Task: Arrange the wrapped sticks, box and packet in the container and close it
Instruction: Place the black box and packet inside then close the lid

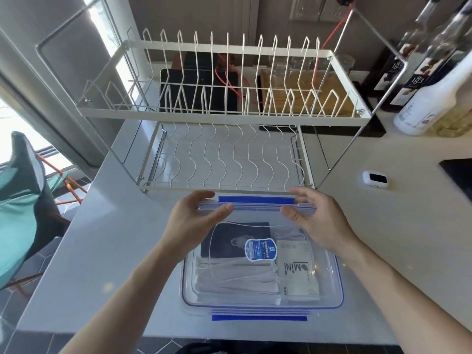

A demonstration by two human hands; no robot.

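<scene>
A clear plastic container [329, 297] with blue seals stands on the white counter just in front of me. Its clear lid [255, 215], with a blue oval sticker, lies over it. Through the lid I see a dark packet [224, 241] at the back left, a pale box [297, 267] marked "MiNi" on the right, and white wrapped sticks [235, 279] at the front left. My left hand [196, 215] grips the lid's far left edge. My right hand [314, 215] grips the far right edge beside the blue back clasp [256, 199].
A white two-tier wire dish rack [222, 111] stands directly behind the container. A small white earbud case [375, 179] lies to the right. Bottles [429, 98] crowd the back right corner. A dark panel [459, 172] sits at the right edge. The counter's left edge drops to a tiled floor.
</scene>
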